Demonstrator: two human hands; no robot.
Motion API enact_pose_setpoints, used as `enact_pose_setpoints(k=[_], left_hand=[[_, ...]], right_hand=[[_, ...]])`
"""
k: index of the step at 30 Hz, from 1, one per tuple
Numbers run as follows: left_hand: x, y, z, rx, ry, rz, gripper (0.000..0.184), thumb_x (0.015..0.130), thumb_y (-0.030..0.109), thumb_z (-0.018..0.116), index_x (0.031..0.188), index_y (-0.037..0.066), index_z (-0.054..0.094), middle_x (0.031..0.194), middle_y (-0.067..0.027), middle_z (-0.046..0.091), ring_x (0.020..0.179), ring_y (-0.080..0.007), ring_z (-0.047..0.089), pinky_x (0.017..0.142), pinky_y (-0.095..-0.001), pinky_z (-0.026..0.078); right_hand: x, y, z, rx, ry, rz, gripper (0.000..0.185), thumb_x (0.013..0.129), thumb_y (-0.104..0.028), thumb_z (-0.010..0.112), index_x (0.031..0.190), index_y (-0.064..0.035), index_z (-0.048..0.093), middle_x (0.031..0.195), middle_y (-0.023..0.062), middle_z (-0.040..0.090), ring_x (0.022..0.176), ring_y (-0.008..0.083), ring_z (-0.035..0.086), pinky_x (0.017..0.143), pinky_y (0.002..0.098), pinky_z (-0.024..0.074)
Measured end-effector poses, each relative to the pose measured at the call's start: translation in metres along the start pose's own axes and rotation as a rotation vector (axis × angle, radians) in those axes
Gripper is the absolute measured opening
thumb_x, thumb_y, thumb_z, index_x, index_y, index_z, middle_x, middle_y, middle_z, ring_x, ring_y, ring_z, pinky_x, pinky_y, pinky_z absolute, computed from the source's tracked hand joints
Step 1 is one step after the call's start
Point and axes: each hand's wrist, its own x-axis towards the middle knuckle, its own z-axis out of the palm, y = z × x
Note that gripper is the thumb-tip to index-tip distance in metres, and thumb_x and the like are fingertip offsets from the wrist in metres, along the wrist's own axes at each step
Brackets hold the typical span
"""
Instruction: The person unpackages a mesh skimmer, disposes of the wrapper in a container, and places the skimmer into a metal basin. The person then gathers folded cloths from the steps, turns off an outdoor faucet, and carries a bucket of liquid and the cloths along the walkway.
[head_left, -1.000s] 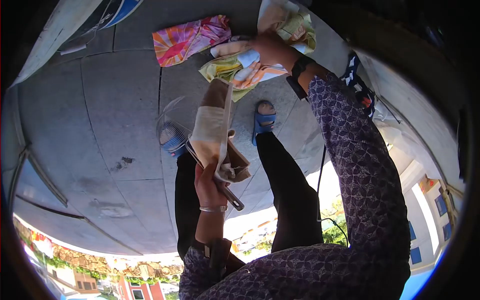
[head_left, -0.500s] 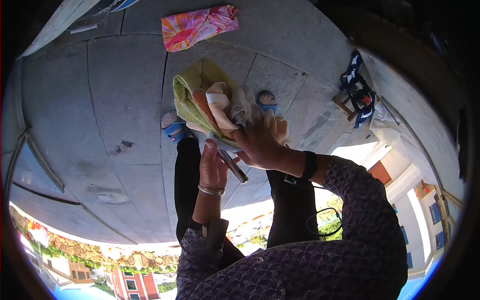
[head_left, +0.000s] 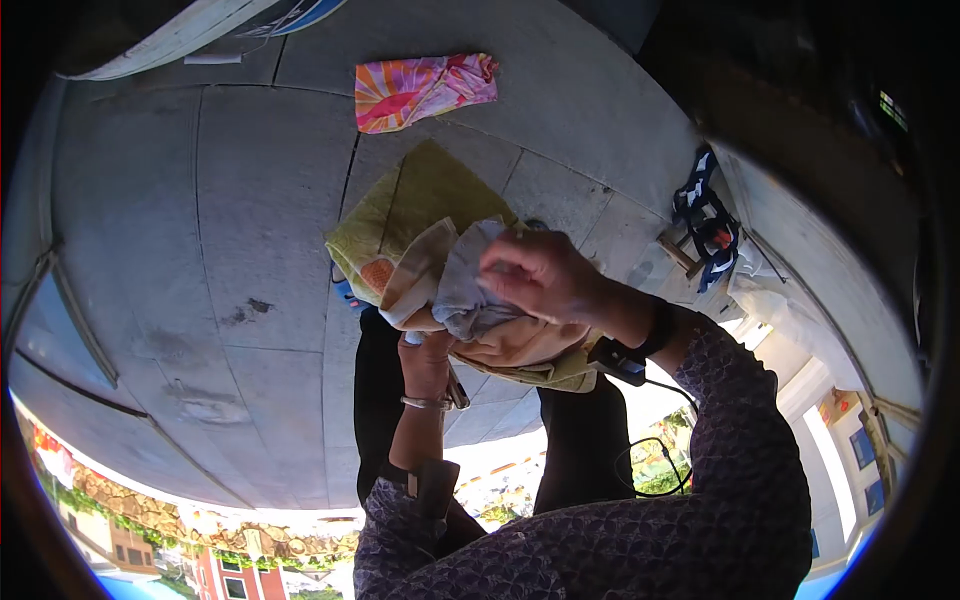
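A bundle of cloths hangs in front of my legs: a yellow-green towel (head_left: 420,190) with an orange patch, a peach cloth (head_left: 505,345) and a crumpled grey cloth (head_left: 465,285) on top. My left hand (head_left: 428,362) grips the bundle's near edge from below, its fingers mostly hidden by fabric. A narrow, dark, flat object (head_left: 457,388) pokes out beside that wrist; its kind is unclear. Over the grey cloth is my right hand (head_left: 535,275), fingers curled and blurred by motion. Whether it touches the fabric does not show.
On the grey slab floor (head_left: 260,250) beyond the bundle lies a folded pink-orange patterned cloth (head_left: 425,92). Dark blue and white straps or fabric (head_left: 708,220) rest by a small wooden stand (head_left: 680,257) at right. A cable (head_left: 655,465) hangs near my right arm.
My right hand has risen from the bundle's near side to above the grey cloth. The towel has spread wider, and the dark flat object is now mostly covered. The view has shifted slightly.
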Motion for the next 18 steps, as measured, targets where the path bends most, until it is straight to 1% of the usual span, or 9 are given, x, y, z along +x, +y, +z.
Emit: enact_pose_setpoints(k=[2,5,8,9,10,13,15,16,18], left_hand=[[-0.002,-0.003,0.002,0.020,0.007,-0.021,0.039,0.069,-0.003,0.065,0.106,0.000,0.054,0.098,-0.0043,0.060,0.086,-0.0117,0.057,0.075,-0.0254,0.047],[-0.010,0.005,0.017,0.282,0.062,0.053,0.038,0.067,-0.001,0.068,0.102,-0.004,0.055,0.091,-0.0051,0.062,0.082,-0.0100,0.058,0.070,-0.0253,0.049],[-0.010,-0.005,0.007,0.701,0.064,0.245,0.037,0.065,0.003,0.066,0.100,-0.001,0.057,0.091,-0.0096,0.062,0.079,-0.0156,0.061,0.070,-0.0275,0.048],[-0.009,0.000,0.005,0.799,0.078,0.331,0.044,0.062,0.009,0.068,0.103,0.002,0.056,0.089,-0.0130,0.061,0.078,-0.0240,0.061,0.068,-0.0309,0.049],[-0.010,0.007,0.007,0.895,0.087,0.418,0.051,0.059,0.014,0.070,0.106,0.004,0.055,0.088,-0.0164,0.060,0.076,-0.0325,0.061,0.067,-0.0342,0.049],[-0.013,0.011,0.006,1.024,0.144,0.393,0.055,0.058,0.018,0.069,0.110,0.007,0.054,0.094,-0.0168,0.056,0.082,-0.0338,0.058,0.068,-0.0383,0.049],[-0.013,0.011,0.007,1.160,0.158,0.389,0.057,0.058,0.020,0.068,0.113,0.010,0.053,0.093,-0.0172,0.052,0.086,-0.0345,0.054,0.068,-0.0407,0.048],[-0.017,0.010,0.009,1.146,0.167,0.377,0.057,0.058,0.020,0.068,0.113,0.010,0.053,0.093,-0.0172,0.052,0.086,-0.0345,0.054,0.068,-0.0407,0.048],[-0.019,0.010,0.016,1.298,0.172,0.416,0.055,0.062,0.026,0.068,0.113,0.010,0.053,0.088,-0.0153,0.056,0.080,-0.0330,0.057,0.066,-0.0392,0.048]], right_hand=[[0.051,0.024,-0.032,-0.279,0.353,-0.016,0.014,0.077,-0.004,0.061,0.089,-0.0028,0.055,0.073,0.0066,0.054,0.058,0.0092,0.052,0.050,0.0224,0.0416],[0.136,0.107,-0.055,-0.811,0.447,-0.205,0.041,0.073,-0.008,0.060,0.112,-0.0078,0.050,0.105,0.0132,0.054,0.089,0.0258,0.057,0.072,0.0357,0.0469],[0.187,0.143,-0.051,-1.140,0.306,0.128,0.049,0.070,-0.015,0.062,0.117,-0.0145,0.049,0.123,0.0125,0.043,0.106,0.0326,0.048,0.081,0.0433,0.0435],[0.198,0.146,-0.051,-1.208,0.317,0.182,0.046,0.069,-0.017,0.062,0.114,-0.0156,0.052,0.126,0.0119,0.040,0.107,0.0339,0.046,0.081,0.0443,0.0434],[0.204,0.152,-0.047,-1.197,0.300,0.161,0.046,0.069,-0.017,0.062,0.114,-0.0156,0.052,0.126,0.0119,0.040,0.107,0.0339,0.046,0.081,0.0443,0.0434],[0.207,0.167,-0.044,-1.305,0.333,0.203,0.031,0.074,-0.012,0.055,0.105,-0.0155,0.056,0.112,0.0127,0.050,0.102,0.0300,0.051,0.082,0.0438,0.0419],[0.197,0.170,-0.041,-0.973,0.154,0.409,0.024,0.075,-0.016,0.057,0.097,-0.0095,0.056,0.096,0.0130,0.059,0.093,0.0309,0.056,0.078,0.0397,0.0439],[0.182,0.169,-0.039,-0.983,0.135,0.404,0.024,0.075,-0.016,0.057,0.097,-0.0095,0.056,0.096,0.0130,0.059,0.093,0.0309,0.056,0.078,0.0397,0.0439],[0.145,0.152,-0.038,-0.532,0.217,0.221,0.022,0.074,-0.017,0.057,0.092,-0.0050,0.053,0.081,0.0135,0.062,0.081,0.0336,0.059,0.069,0.0361,0.0458]])
